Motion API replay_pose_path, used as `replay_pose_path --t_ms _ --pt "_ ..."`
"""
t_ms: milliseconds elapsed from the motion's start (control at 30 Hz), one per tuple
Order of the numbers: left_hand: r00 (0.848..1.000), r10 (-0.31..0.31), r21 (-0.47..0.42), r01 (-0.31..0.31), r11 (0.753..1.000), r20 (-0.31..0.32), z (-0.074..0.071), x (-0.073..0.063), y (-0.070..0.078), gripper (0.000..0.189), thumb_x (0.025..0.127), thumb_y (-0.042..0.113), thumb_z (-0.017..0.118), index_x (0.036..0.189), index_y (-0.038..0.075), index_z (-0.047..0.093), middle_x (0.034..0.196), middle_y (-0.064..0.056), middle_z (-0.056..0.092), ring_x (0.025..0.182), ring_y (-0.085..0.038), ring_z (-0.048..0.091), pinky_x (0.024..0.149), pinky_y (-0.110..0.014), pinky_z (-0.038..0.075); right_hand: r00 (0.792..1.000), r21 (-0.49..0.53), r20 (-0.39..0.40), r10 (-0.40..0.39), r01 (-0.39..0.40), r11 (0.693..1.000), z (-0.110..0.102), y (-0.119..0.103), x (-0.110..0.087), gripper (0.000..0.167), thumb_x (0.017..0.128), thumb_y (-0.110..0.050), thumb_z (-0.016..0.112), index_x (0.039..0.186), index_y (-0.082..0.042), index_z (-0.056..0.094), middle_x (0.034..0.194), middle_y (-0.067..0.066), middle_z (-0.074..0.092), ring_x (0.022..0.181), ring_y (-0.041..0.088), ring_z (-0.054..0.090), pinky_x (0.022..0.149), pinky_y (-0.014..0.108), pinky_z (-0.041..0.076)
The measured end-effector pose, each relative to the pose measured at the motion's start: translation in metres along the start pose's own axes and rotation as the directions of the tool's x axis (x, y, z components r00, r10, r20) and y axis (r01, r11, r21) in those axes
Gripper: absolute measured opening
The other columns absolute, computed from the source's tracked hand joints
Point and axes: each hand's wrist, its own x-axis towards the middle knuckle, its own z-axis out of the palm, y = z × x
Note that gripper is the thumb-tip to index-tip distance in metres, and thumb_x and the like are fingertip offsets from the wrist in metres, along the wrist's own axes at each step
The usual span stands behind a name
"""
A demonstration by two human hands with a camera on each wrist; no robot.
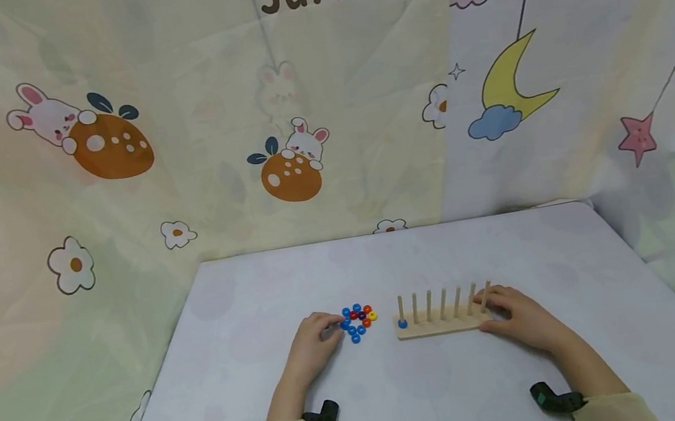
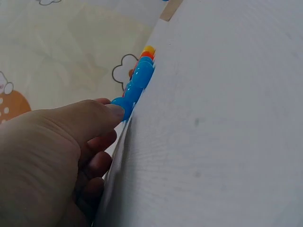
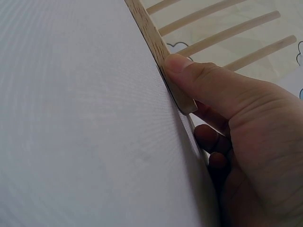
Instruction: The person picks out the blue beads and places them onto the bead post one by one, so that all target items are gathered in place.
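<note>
Between thumb and forefinger my left hand (image 1: 316,342) pinches a blue bead (image 2: 124,108) at the left edge of a small cluster of beads (image 1: 360,330). The cluster is mostly blue, with red, orange, yellow and one dark bead. To its right lies a wooden peg board (image 1: 443,326) with a row of several upright pegs. One blue bead (image 1: 402,324) sits at the foot of the leftmost peg. My right hand (image 1: 517,314) grips the board's right end, its thumb (image 3: 179,64) along the front edge; its other fingers are partly hidden behind.
A pale cloth covers the table (image 1: 444,398). Behind it hangs a printed curtain (image 1: 359,91) with bunnies, flowers and a moon. Black wrist cameras sit on the left wrist (image 1: 322,416) and right wrist (image 1: 556,399).
</note>
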Motion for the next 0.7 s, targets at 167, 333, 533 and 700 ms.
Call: replay_pose_path --t_ms 167,333,533,700 --pt "1.0 0.012 0.04 -0.012 0.999 -0.012 0.0017 -0.0001 0.0006 0.023 0.091 0.028 0.072 0.114 0.028 0.071 0.121 0.004 0.065 0.119 -0.022 0.057 0.102 -0.047 0.047 1.0 0.005 0.002 -0.005 0.005 1.0 0.0002 0.0019 0.0012 0.055 0.083 -0.047 0.076 0.128 -0.017 0.064 0.136 0.011 0.056 0.133 0.04 0.044 0.104 0.062 0.036" --pt "0.999 0.032 0.081 -0.03 0.996 -0.021 0.0047 0.0005 0.0005 0.024 0.09 0.029 0.073 0.113 0.027 0.071 0.119 0.004 0.065 0.117 -0.021 0.058 0.101 -0.044 0.048 1.0 0.006 -0.004 -0.018 0.018 1.0 0.0005 0.004 0.0021 0.054 0.082 -0.046 0.076 0.127 -0.018 0.064 0.134 0.009 0.058 0.132 0.04 0.045 0.104 0.061 0.036" --pt "0.999 0.036 0.095 -0.033 0.995 -0.033 0.0063 0.0007 0.001 0.022 0.09 0.029 0.073 0.112 0.026 0.071 0.12 0.005 0.067 0.117 -0.021 0.057 0.102 -0.044 0.047 1.0 0.009 -0.005 -0.029 0.029 1.0 0.0009 0.0057 0.0016 0.053 0.082 -0.046 0.076 0.127 -0.018 0.064 0.133 0.009 0.058 0.131 0.039 0.045 0.104 0.061 0.037" --pt "0.998 0.045 0.1 -0.041 0.994 -0.04 0.0073 0.0009 0.001 0.021 0.09 0.029 0.073 0.11 0.026 0.071 0.119 0.005 0.069 0.116 -0.02 0.058 0.102 -0.043 0.047 1.0 0.004 -0.003 -0.021 0.021 1.0 0.0008 0.0055 0.0003 0.055 0.082 -0.046 0.076 0.127 -0.017 0.064 0.135 0.01 0.057 0.131 0.04 0.045 0.104 0.061 0.037"
